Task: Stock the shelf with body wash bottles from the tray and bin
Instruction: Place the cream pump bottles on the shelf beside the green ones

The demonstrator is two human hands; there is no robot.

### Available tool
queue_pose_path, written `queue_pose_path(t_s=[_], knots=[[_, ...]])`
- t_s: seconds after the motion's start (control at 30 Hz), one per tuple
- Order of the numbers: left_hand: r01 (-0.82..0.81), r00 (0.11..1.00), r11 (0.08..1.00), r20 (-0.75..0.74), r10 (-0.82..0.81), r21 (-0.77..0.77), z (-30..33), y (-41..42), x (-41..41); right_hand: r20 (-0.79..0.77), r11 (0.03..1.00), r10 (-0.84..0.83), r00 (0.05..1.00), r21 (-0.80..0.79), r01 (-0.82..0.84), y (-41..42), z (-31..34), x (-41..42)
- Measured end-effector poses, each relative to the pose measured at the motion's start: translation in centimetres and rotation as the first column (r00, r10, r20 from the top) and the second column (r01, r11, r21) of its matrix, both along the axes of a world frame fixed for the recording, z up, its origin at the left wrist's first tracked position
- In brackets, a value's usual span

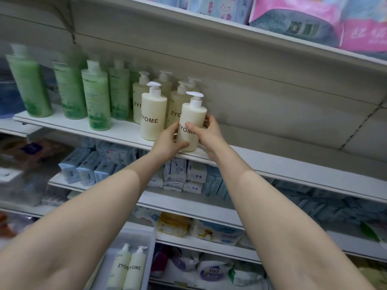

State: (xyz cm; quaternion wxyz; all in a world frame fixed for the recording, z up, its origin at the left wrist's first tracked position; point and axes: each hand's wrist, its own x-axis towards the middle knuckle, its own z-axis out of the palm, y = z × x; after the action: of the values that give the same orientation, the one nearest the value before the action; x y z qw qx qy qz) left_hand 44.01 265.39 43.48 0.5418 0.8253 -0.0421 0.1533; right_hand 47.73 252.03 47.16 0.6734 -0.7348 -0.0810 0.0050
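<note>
Both hands on 1 cream pump bottle (191, 124), upright, lettered ZYOME, base on the front part of the white shelf (117, 130). Left hand (167, 141) curled round the lower left side, thumb hooked across the front near the base. Right hand (206, 130) wrapped round the right side, thumb pressed on the label, fingers reaching behind the bottle. Neither hand spread wide; both closed snugly on the bottle.

Just left of it, a second cream ZYOME bottle (153, 116) upright at the shelf front, not touching the hands. Behind these 2, a cluster of paler pump bottles (178, 99), 4 pump heads visible. Further left along the same shelf, a row of green bottles (96, 99), blurred.

Low in view, between the forearms, a pale tray (146, 239) with 2 more ZYOME bottles (127, 266) side by side, touching. Lower shelves packed with blue-and-white packs (188, 174); pink and blue packages (314, 19) on the shelf above.
</note>
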Motion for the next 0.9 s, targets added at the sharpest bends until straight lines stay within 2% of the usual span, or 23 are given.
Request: queue_pose_path(t_s=[0.27,0.4,0.5,0.7,0.83,0.9], knots=[[-0.144,0.989,0.989,0.031,0.145,-0.018,-1.9,2.2,-4.7,0.049,0.976,-0.21,0.977,-0.049,0.212,0.7,-3.8,-4.2],[-0.15,0.989,0.989,0.002,0.15,0.0,-4.1,3.8,-7.6,0.108,0.974,-0.171,0.979,-0.131,0.185,2.0,-5.6,-7.0],[-0.16,0.986,0.986,-0.027,0.162,0.041,-6.1,5.3,-9.8,0.086,0.979,-0.118,0.989,-0.154,0.13,3.4,-7.3,-8.7],[-0.229,0.961,0.973,-0.158,0.228,0.012,-11.7,8.9,-13.4,-0.115,0.981,0.007,0.993,-0.192,-0.029,7.0,-13.9,-11.7],[-0.301,0.914,0.953,-0.297,0.276,-0.04,-16.2,11.5,-15.9,-0.292,0.965,0.09,0.952,-0.212,-0.156,9.6,-19.3,-13.3],[-0.327,0.889,0.945,-0.341,0.304,-0.013,-18.7,12.7,-17.2,-0.371,0.961,0.126,0.92,-0.185,-0.207,10.9,-22.0,-13.9]])
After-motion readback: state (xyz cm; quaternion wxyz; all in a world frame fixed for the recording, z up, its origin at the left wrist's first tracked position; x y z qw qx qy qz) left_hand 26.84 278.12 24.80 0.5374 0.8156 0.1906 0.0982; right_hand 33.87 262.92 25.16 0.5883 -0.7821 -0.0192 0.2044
